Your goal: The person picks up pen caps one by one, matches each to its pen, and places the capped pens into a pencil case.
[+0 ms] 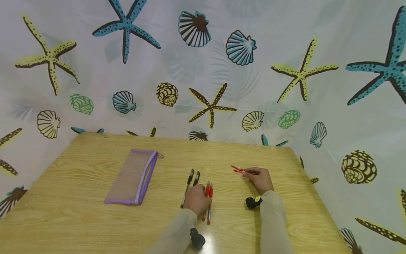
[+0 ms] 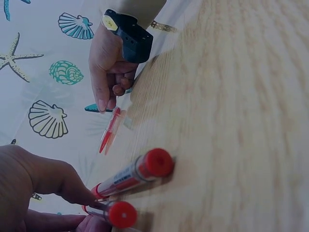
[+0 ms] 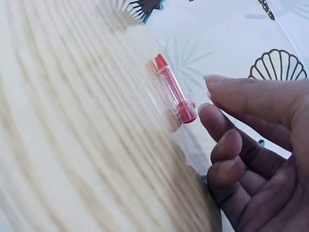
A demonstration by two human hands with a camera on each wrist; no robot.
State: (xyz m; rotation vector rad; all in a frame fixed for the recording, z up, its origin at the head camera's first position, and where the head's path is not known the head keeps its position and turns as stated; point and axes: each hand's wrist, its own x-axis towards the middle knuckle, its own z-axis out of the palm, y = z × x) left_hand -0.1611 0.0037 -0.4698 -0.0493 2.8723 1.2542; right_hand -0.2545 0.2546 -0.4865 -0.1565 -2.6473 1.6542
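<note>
My left hand (image 1: 197,199) pinches one of two red pens between thumb and fingers; that pen's red end (image 2: 122,214) faces the left wrist camera. The other red pen (image 2: 137,174) lies right beside it on the wooden table. Two black pens (image 1: 188,188) lie left of these fingers, one partly hidden by the hand. My right hand (image 1: 260,179) is low over the table on the right, its thumb and index tips near each other with nothing between them. Just beyond those fingertips lie two clear pen caps with red clips; one cap (image 3: 176,92) shows in the right wrist view.
A mesh zip pouch (image 1: 130,176) with purple edging lies on the left of the table (image 1: 79,225). White curtains (image 1: 206,70) printed with starfish and shells stand around the table's back and sides. Each wrist wears a small black camera.
</note>
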